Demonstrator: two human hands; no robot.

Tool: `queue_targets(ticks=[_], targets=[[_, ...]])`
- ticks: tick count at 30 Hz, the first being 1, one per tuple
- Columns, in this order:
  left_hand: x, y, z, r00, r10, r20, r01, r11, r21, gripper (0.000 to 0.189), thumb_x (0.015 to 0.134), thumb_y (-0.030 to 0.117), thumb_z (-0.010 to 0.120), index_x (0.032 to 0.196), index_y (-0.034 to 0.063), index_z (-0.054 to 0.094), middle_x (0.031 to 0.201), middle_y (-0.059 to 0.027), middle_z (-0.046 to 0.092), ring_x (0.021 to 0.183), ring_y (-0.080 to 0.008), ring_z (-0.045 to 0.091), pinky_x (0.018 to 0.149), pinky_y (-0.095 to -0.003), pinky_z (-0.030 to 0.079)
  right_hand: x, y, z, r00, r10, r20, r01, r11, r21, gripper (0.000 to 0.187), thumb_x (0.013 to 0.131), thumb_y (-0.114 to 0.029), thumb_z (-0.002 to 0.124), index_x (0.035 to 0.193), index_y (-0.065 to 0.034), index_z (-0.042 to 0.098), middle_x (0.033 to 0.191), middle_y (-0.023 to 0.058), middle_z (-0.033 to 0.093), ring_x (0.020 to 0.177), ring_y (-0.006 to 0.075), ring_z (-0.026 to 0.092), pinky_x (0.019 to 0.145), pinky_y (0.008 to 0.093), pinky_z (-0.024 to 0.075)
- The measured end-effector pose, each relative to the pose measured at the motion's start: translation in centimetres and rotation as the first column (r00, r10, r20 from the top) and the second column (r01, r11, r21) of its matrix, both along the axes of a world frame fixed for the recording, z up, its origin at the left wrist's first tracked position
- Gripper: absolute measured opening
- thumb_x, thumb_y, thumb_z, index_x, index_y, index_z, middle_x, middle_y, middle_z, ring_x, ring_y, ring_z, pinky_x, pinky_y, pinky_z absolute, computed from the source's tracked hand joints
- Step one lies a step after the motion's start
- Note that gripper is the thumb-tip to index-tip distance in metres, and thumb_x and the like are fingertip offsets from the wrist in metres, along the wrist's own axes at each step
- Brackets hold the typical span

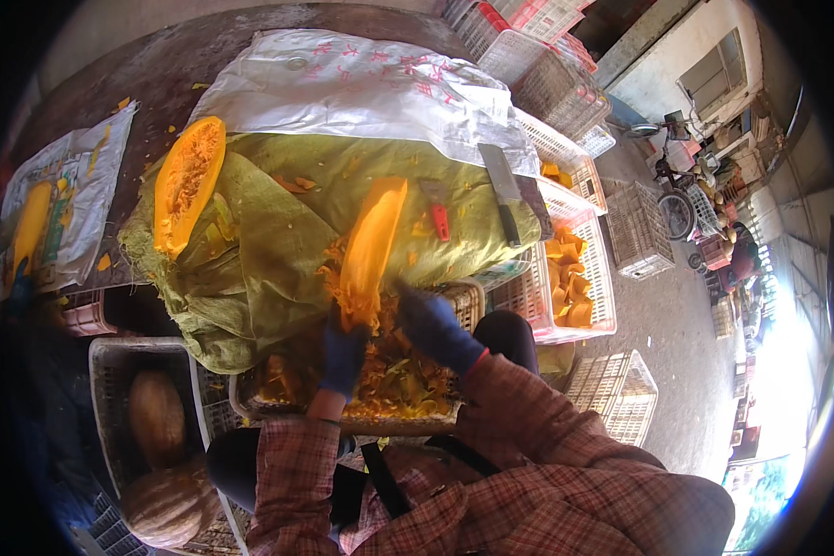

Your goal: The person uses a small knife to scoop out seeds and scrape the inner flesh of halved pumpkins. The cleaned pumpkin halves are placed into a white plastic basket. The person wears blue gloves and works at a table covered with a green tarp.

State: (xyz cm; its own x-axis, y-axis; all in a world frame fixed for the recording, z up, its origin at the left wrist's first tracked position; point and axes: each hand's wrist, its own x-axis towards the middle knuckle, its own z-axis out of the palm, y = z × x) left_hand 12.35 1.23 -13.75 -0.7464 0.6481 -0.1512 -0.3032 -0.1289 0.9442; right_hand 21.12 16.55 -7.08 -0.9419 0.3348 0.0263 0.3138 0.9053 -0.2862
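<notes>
A peeled length of orange pumpkin (372,243) leans over the table edge, its near end ragged with stringy pulp. My left hand (344,354), in a blue glove, grips that near end. Just to its right is my gloved right hand (434,326), blurred; whether it holds a tool is not clear. Below both hands, a crate (469,306) holds pulp and peelings (406,379). On the green woven cloth (278,215) lie a red-handled peeler (439,212) and a cleaver (502,191). A halved pumpkin (190,184) rests cut face up at the left.
White sacking (361,90) covers the table's far part. Cut pumpkin chunks (568,281) fill a crate (603,306) at the right. Whole pumpkins (156,417) sit in a crate (97,389) at lower left. Another person's gloved hand (22,274) touches pumpkin at far left. Empty crates (615,389) stand on the floor.
</notes>
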Motion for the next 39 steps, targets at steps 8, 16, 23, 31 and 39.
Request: queue_targets(ticks=[8, 16, 23, 31, 39], targets=[[0.1, 0.3, -1.4, 0.997, 0.015, 0.080, -0.023, 0.995, 0.100, 0.056, 0.091, 0.000, 0.064, 0.145, 0.0035, 0.050, 0.114, -0.0048, 0.067, 0.098, -0.0130, 0.064, 0.080, -0.0285, 0.054, -0.8, -0.8, 0.3, 0.996, 0.062, 0.071, -0.051, 0.988, -0.148, 0.034, 0.097, -0.015, 0.056, 0.129, -0.0050, 0.047, 0.079, 0.0212, 0.069, 0.070, 0.0405, 0.068, 0.059, 0.0525, 0.0511], [-0.3, -0.9, -2.2, 0.981, -0.130, 0.144, 0.093, 0.967, 0.239, 0.052, 0.094, 0.002, 0.066, 0.143, 0.0035, 0.050, 0.126, -0.0090, 0.065, 0.111, -0.0198, 0.065, 0.091, -0.0323, 0.055, 5.0, -1.0, 3.7, 0.990, 0.117, -0.074, -0.137, 0.906, -0.401, 0.067, 0.096, -0.017, 0.062, 0.156, -0.0066, 0.036, 0.086, 0.0121, 0.071, 0.076, 0.0293, 0.070, 0.069, 0.0423, 0.0561], [-0.8, -0.4, 1.9, 0.949, -0.314, -0.021, 0.311, 0.927, 0.211, 0.058, 0.098, 0.008, 0.068, 0.151, 0.0041, 0.044, 0.137, -0.0097, 0.062, 0.124, -0.0216, 0.062, 0.103, -0.0353, 0.052, 2.0, 6.9, 10.8, 0.864, -0.384, -0.326, 0.029, 0.684, -0.729, 0.047, 0.096, -0.006, 0.066, 0.142, -0.0011, 0.057, 0.102, 0.0034, 0.070, 0.084, 0.0085, 0.063, 0.071, 0.0226, 0.0506], [-1.0, -1.4, 3.8, 0.901, -0.433, 0.027, 0.414, 0.877, 0.243, 0.062, 0.096, 0.006, 0.072, 0.151, 0.0040, 0.045, 0.145, -0.0093, 0.057, 0.132, -0.0218, 0.056, 0.109, -0.0380, 0.049, 1.5, 5.4, 12.1, 0.895, -0.138, -0.424, -0.168, 0.777, -0.607, 0.034, 0.093, -0.020, 0.076, 0.120, -0.0013, 0.069, 0.102, 0.0067, 0.074, 0.085, 0.0162, 0.067, 0.075, 0.0340, 0.0541], [-1.3, -1.0, 3.0, 0.990, -0.117, 0.078, 0.080, 0.925, 0.373, 0.040, 0.090, 0.003, 0.075, 0.129, 0.0050, 0.064, 0.123, -0.0064, 0.069, 0.114, -0.0196, 0.066, 0.096, -0.0355, 0.054, 2.2, 2.0, 13.6, 0.744, -0.439, -0.503, -0.045, 0.719, -0.694, 0.022, 0.094, -0.018, 0.073, 0.107, -0.0002, 0.072, 0.091, 0.0067, 0.073, 0.082, 0.0146, 0.067, 0.073, 0.0320, 0.0535]])
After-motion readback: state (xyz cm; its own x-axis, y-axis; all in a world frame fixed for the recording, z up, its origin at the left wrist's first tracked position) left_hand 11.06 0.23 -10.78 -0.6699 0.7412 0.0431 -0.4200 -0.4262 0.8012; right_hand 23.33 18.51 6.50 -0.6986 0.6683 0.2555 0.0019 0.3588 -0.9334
